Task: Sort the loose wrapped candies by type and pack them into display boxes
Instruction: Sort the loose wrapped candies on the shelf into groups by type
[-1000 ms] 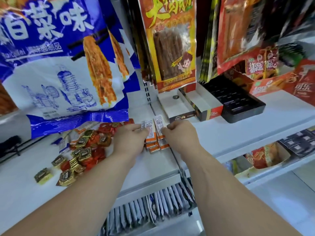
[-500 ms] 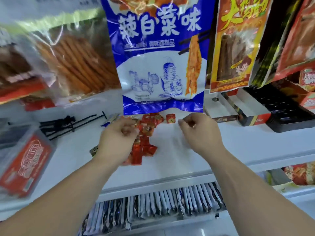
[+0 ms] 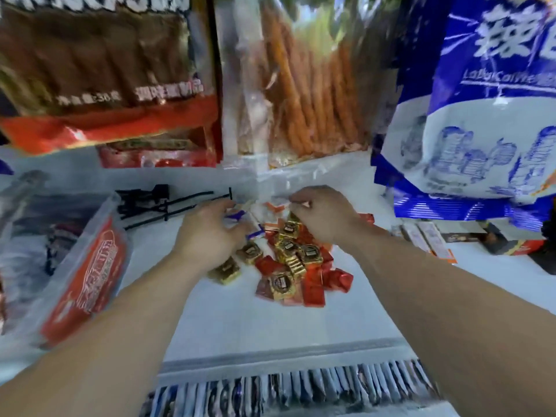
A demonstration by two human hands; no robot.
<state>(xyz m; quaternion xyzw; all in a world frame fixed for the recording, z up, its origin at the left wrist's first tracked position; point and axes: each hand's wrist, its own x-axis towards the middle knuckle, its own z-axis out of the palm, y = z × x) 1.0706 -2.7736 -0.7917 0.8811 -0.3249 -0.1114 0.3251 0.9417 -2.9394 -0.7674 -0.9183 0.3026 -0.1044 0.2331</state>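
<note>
A heap of loose wrapped candies lies mid-shelf: gold foil squares (image 3: 289, 245), red wrapped pieces (image 3: 313, 291), and white-and-orange sachets (image 3: 271, 208) with white-and-blue ones (image 3: 254, 235) at the back. My left hand (image 3: 210, 236) hovers over the heap's left rear, its fingers loosely bent above the white-and-blue wrappers. My right hand (image 3: 326, 216) is over the heap's back and pinches a small white-and-orange sachet (image 3: 301, 203) at its fingertips. A few sorted white-and-orange sachets (image 3: 427, 236) lie in a row to the right, next to a dark-and-red display box (image 3: 511, 246).
A clear tub with a red label (image 3: 87, 272) leans at the left. Black display hooks (image 3: 162, 203) lie behind it. Large snack bags (image 3: 301, 85) hang low over the back of the white shelf (image 3: 240, 320). Upright packets (image 3: 301, 386) fill the shelf below.
The view has swung left, so the heap is now centred and the boxes sit at the far right. Both hands moved from the sachet row to the heap's back, and the right now pinches a sachet.
</note>
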